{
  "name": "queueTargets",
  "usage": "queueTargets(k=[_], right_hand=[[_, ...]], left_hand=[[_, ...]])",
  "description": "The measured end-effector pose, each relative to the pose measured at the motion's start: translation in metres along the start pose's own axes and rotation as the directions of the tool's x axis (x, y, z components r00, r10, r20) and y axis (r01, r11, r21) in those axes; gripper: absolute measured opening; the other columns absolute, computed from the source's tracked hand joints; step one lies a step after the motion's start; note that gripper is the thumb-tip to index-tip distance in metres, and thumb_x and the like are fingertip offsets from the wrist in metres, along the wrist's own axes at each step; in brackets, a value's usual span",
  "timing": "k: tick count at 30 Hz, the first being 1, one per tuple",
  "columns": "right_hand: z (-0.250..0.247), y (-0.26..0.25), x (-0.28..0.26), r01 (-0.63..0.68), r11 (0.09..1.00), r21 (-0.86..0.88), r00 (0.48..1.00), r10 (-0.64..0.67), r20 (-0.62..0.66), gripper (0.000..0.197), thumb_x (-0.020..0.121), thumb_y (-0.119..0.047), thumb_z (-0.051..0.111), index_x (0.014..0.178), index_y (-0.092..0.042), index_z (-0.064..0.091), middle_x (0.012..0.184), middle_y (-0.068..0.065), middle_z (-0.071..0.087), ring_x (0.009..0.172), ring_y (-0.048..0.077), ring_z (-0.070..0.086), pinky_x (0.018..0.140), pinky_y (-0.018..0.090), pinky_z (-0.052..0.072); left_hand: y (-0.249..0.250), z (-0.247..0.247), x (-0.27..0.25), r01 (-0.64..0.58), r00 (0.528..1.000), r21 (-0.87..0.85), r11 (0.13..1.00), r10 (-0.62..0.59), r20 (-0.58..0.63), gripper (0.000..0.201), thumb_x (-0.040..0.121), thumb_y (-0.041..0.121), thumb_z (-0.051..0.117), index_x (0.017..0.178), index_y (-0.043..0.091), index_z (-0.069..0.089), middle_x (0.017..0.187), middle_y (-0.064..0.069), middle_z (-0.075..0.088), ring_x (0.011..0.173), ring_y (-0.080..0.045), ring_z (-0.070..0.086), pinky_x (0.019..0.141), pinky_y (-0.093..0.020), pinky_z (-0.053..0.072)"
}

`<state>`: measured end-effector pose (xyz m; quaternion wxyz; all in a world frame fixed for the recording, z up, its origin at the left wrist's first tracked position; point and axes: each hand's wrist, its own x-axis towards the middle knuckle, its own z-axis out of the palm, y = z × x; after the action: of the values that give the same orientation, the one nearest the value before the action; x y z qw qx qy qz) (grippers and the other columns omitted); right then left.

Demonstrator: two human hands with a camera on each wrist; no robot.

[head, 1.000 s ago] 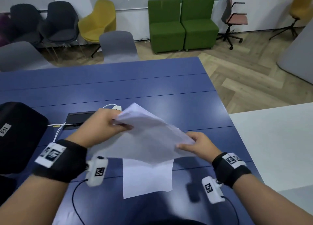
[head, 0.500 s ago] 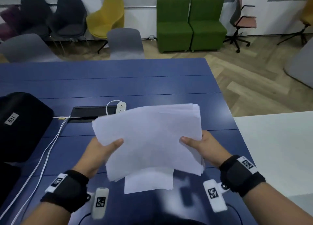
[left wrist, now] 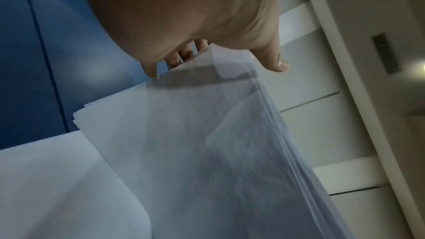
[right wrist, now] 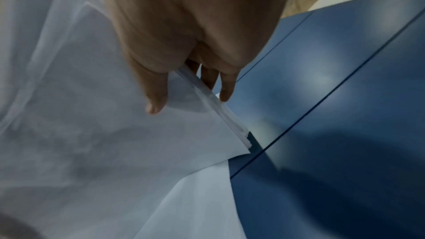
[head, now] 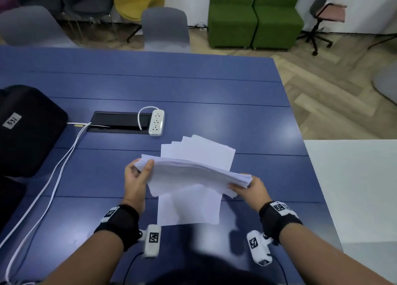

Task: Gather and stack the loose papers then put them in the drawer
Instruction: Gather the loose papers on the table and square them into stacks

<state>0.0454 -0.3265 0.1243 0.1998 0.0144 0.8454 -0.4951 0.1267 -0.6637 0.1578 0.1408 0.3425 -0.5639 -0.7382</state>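
Note:
A thick stack of white papers [head: 193, 175] hangs just above the blue table [head: 247, 87], held between both hands. My left hand [head: 139, 173] pinches its left end, thumb on top and fingers beneath [left wrist: 271, 61]. My right hand [head: 247, 188] pinches the right end [right wrist: 156, 101] the same way. The stack [left wrist: 207, 152] sags in the middle and its edges are uneven. Several more white sheets [head: 206, 151] lie fanned on the table behind it. One loose sheet [head: 189, 209] lies flat on the table below the stack. No drawer is in view.
A white power strip [head: 156, 122] lies beside a black cable hatch [head: 120, 121], with white cords running off to the left. A black bag [head: 25, 130] sits at the table's left. A white table [head: 354, 188] adjoins on the right. Chairs stand beyond the far edge.
The stack has tipped from nearly upright to nearly flat and dropped lower toward the table. Both hands kept their hold, and the fanned sheets behind it have come into sight.

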Motion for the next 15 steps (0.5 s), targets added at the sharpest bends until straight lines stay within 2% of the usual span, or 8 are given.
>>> queueTargets(k=[2, 4, 5, 7, 8, 11, 13, 15], right_hand=[[-0.004, 0.002, -0.002, 0.013, 1.000, -0.013, 0.999, -0.013, 0.043, 0.030, 0.080, -0.030, 0.093, 0.107, -0.027, 0.081, 0.099, -0.010, 0.082, 0.093, 0.007, 0.076, 0.084, 0.028, 0.059], [-0.006, 0.004, -0.006, 0.053, 0.998, -0.039, 0.995, -0.049, 0.089, 0.019, 0.081, -0.031, 0.091, 0.097, -0.030, 0.081, 0.091, -0.010, 0.081, 0.087, 0.007, 0.074, 0.083, 0.035, 0.058], [-0.007, 0.005, -0.008, 0.071, 0.997, -0.043, 0.992, -0.066, 0.109, 0.013, 0.081, -0.031, 0.090, 0.090, -0.031, 0.080, 0.085, -0.007, 0.080, 0.082, 0.010, 0.072, 0.081, 0.039, 0.058], [-0.008, 0.007, -0.012, 0.072, 0.997, -0.015, 0.991, -0.069, 0.117, 0.015, 0.080, -0.028, 0.090, 0.084, -0.031, 0.076, 0.084, -0.002, 0.079, 0.079, 0.016, 0.070, 0.081, 0.042, 0.058], [-0.009, 0.009, -0.014, 0.069, 0.998, -0.006, 0.991, -0.068, 0.111, 0.017, 0.079, -0.029, 0.091, 0.085, -0.031, 0.075, 0.085, -0.002, 0.080, 0.081, 0.018, 0.073, 0.083, 0.042, 0.059], [-0.006, 0.013, -0.021, 0.094, 0.995, 0.044, 0.990, -0.098, 0.102, 0.043, 0.065, -0.055, 0.094, 0.094, -0.029, 0.075, 0.094, -0.003, 0.081, 0.092, 0.026, 0.078, 0.090, 0.047, 0.062], [-0.005, 0.015, -0.024, 0.109, 0.992, 0.065, 0.990, -0.114, 0.080, 0.062, 0.056, -0.068, 0.094, 0.102, -0.031, 0.076, 0.099, -0.008, 0.081, 0.093, 0.022, 0.079, 0.091, 0.041, 0.063], [-0.004, 0.013, -0.023, 0.098, 0.991, 0.092, 0.993, -0.104, 0.063, 0.059, 0.059, -0.055, 0.098, 0.109, -0.031, 0.076, 0.104, -0.014, 0.080, 0.096, 0.014, 0.079, 0.092, 0.034, 0.061]], left_hand=[[-0.001, 0.004, 0.003, 0.005, 1.000, -0.019, 1.000, -0.005, 0.001, 0.056, 0.094, 0.029, 0.077, 0.140, 0.012, 0.049, 0.128, -0.002, 0.068, 0.111, -0.013, 0.066, 0.092, -0.023, 0.054], [0.000, 0.010, 0.004, 0.000, 1.000, -0.014, 1.000, 0.000, 0.005, 0.048, 0.099, 0.027, 0.076, 0.137, 0.011, 0.051, 0.121, 0.000, 0.067, 0.102, -0.009, 0.066, 0.077, -0.013, 0.055], [0.000, 0.013, 0.004, -0.011, 1.000, -0.008, 1.000, 0.011, 0.010, 0.046, 0.099, 0.030, 0.077, 0.132, 0.012, 0.051, 0.116, 0.003, 0.065, 0.098, -0.008, 0.065, 0.074, -0.012, 0.054], [-0.003, 0.016, 0.006, -0.023, 0.999, 0.013, 1.000, 0.023, 0.036, 0.057, 0.091, 0.044, 0.082, 0.126, 0.013, 0.050, 0.115, 0.005, 0.060, 0.100, -0.010, 0.060, 0.082, -0.019, 0.052], [-0.004, 0.018, 0.005, -0.010, 0.999, 0.023, 1.000, 0.009, 0.038, 0.062, 0.089, 0.046, 0.084, 0.129, 0.013, 0.050, 0.119, 0.006, 0.060, 0.105, -0.011, 0.059, 0.089, -0.024, 0.050], [-0.007, 0.024, 0.004, -0.016, 1.000, 0.052, 0.999, 0.017, -0.015, 0.055, 0.093, 0.032, 0.083, 0.136, 0.018, 0.052, 0.125, 0.009, 0.060, 0.117, -0.015, 0.059, 0.101, -0.032, 0.049], [-0.006, 0.025, 0.004, -0.043, 0.998, 0.051, 0.998, 0.045, -0.036, 0.047, 0.095, 0.028, 0.081, 0.133, 0.016, 0.057, 0.126, 0.006, 0.063, 0.117, -0.016, 0.060, 0.104, -0.034, 0.050], [-0.004, 0.026, 0.005, -0.073, 0.996, 0.064, 0.995, 0.076, -0.041, 0.042, 0.096, 0.028, 0.080, 0.129, 0.011, 0.061, 0.122, 0.001, 0.066, 0.110, -0.014, 0.062, 0.098, -0.029, 0.051]])
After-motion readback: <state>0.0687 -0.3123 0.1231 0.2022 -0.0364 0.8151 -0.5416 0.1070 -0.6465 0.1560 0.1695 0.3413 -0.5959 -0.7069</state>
